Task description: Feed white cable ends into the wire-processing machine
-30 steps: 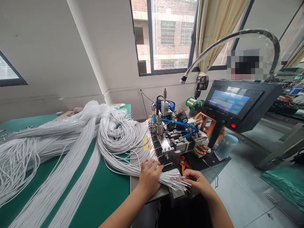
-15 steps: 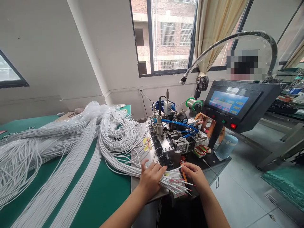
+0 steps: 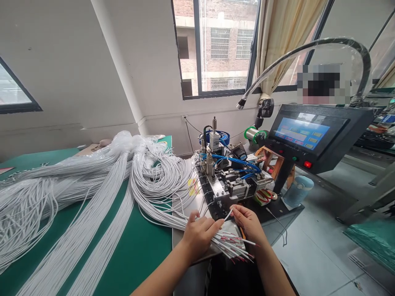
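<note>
My left hand (image 3: 200, 234) is closed over a bundle of white cables (image 3: 166, 218), near their cut ends. Red and white wire tips (image 3: 237, 246) fan out past its fingers to the right. My right hand (image 3: 247, 220) pinches the end of a single white cable (image 3: 228, 214) between thumb and forefinger, raised above the rest of the bundle. Just beyond both hands stands a bench machine (image 3: 228, 176) with metal cylinders and blue air tubes. The cable end in the right hand is close to its front edge, apart from the bundle tips.
More white cables (image 3: 77, 230) lie across the green mat (image 3: 148, 255) at left, partly under clear plastic. A control box with a lit screen (image 3: 300, 131) stands at right, beneath a bent lamp arm (image 3: 308, 47). Behind the machine is a wire spool (image 3: 253, 133). Another person is beyond the box.
My right hand has drawn the single cable's end up and slightly left, towards the machine. The left hand keeps its hold on the bundle. The view has shifted slightly.
</note>
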### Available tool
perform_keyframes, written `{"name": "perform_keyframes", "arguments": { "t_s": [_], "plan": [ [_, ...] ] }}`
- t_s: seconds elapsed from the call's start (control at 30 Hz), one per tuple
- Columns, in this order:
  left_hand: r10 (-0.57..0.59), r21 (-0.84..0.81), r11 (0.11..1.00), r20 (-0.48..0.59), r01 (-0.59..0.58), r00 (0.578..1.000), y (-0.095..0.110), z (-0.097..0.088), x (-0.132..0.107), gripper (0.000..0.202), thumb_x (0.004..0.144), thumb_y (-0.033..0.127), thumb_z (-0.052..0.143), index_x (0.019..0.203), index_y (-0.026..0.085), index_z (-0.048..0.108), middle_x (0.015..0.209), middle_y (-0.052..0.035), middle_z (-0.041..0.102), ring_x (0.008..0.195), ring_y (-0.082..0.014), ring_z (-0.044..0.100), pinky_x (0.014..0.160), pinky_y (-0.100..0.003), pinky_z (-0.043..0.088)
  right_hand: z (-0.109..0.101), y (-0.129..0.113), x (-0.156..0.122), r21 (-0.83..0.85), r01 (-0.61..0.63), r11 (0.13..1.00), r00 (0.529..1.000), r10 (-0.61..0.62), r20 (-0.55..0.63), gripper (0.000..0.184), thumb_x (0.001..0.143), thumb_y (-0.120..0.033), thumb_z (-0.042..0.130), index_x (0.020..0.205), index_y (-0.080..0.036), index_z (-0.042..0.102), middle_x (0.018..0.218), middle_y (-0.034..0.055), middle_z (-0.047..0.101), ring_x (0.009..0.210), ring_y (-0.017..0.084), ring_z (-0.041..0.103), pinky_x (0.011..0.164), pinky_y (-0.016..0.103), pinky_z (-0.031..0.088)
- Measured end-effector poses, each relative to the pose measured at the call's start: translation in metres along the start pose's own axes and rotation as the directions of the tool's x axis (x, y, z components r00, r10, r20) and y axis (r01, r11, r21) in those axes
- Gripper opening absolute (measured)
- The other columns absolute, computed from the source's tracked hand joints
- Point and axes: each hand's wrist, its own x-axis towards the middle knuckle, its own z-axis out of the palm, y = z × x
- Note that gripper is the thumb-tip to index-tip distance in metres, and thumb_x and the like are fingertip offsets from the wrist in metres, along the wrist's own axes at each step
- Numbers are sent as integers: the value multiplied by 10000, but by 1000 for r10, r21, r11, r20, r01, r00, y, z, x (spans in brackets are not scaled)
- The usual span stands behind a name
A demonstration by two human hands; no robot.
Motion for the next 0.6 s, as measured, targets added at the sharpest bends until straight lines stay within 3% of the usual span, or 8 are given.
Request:
{"name": "perform_keyframes", "arguments": {
  "t_s": [0.4, 0.5, 0.6],
  "plan": [
    [-124, 27, 992, 22, 124, 992, 3, 0, 3, 387, 772, 139, 425, 1112, 234, 584, 766, -19, 645, 706, -179, 548, 837, -379, 233, -10, -9, 2, 29, -62, 998, 989, 57, 133, 409, 688, -499, 764, 860, -134, 700, 687, 32, 608, 423, 41, 249, 411, 208, 146],
    [-131, 20, 991, 22, 131, 991, 3, 1, 3, 353, 762, 188, 464, 1090, 229, 586, 758, -19, 638, 710, -187, 543, 840, -388, 232, -12, -5, 3, -72, -12, 997, 995, 19, 98, 413, 712, -510, 733, 864, -128, 694, 697, 43, 623, 453, 74, 361, 429, 215, 260],
    [-140, 26, 990, 22, 139, 990, 3, 3, 2, 297, 779, 255, 487, 1053, 230, 596, 743, -17, 632, 705, -191, 543, 844, -399, 234, -13, -2, 5, -300, 106, 948, 993, -87, 74, 344, 740, -478, 703, 825, -146, 677, 721, 44, 632, 612, 156, 522, 567, 261, 401]
  ]
}}
